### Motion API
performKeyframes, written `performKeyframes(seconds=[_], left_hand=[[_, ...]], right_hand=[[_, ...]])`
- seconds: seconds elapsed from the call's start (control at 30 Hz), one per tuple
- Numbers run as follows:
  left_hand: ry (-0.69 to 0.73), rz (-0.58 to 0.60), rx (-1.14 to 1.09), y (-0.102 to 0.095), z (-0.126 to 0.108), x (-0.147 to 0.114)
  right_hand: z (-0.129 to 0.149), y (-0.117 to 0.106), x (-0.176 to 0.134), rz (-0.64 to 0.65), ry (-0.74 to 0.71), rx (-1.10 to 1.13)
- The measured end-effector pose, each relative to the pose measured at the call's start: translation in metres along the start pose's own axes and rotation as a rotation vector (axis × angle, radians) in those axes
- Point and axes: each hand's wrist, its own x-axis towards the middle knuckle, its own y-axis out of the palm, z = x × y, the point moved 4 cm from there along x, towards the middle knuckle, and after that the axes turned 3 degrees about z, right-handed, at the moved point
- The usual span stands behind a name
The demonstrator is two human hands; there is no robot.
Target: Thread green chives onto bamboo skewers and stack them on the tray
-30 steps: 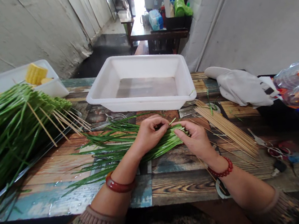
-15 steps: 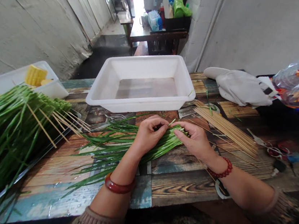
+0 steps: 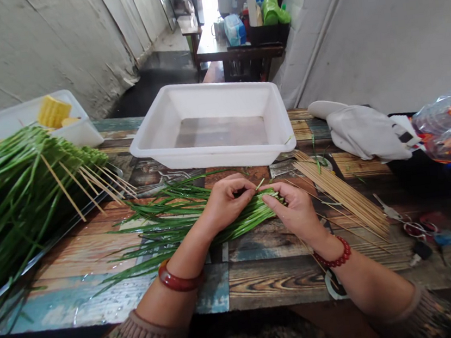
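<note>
On the surface (image 3: 276,286), between its near and far edges, the right hand (image 3: 296,212) holds the pale ends of green stalks (image 3: 252,219); the left hand (image 3: 227,201) pinches narrowly, seemingly on a stalk. A light, even grip should keep the ends level. Skewers (image 3: 340,194) lie toward the right edge.

light blows out the far background (image 3: 212,9), glare streaks the wet tabletop (image 3: 84,304), and the right edge blurs.

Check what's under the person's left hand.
Long, thin green stalks emerge on both sides of the left hand, lying on the multicoloured wood-patterned table. Their stretch directly beneath the hand is covered, so whether anything else lies there can't be seen.
</note>
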Motion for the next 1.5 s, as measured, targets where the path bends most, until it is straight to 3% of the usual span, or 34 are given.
performKeyframes(seconds=[0.33,0.63,0.87,1.2,1.3,1.5], left_hand=[[-0.04,0.032,-0.051,0.002,0.004,-0.001],[-0.054,0.047,-0.081,0.002,0.005,-0.002],[-0.066,0.008,-0.035,0.0,0.006,-0.001],[-0.102,0.062,-0.063,0.006,0.01,-0.002],[-0.109,0.104,-0.089,0.005,0.009,-0.002],[-0.207,0.317,-0.194,0.005,0.011,-0.004]], right_hand=[[-0.008,0.002,-0.004,-0.059,-0.01,-0.028],[0.004,-0.001,-0.002,0.001,-0.12,-0.153],[-0.006,0.0,-0.002,-0.013,-0.077,-0.065],[-0.006,0.004,-0.001,-0.061,-0.056,-0.093],[-0.005,0.004,0.0,-0.049,-0.062,-0.052],[-0.003,-0.003,0.003,0.018,-0.016,0.067]])
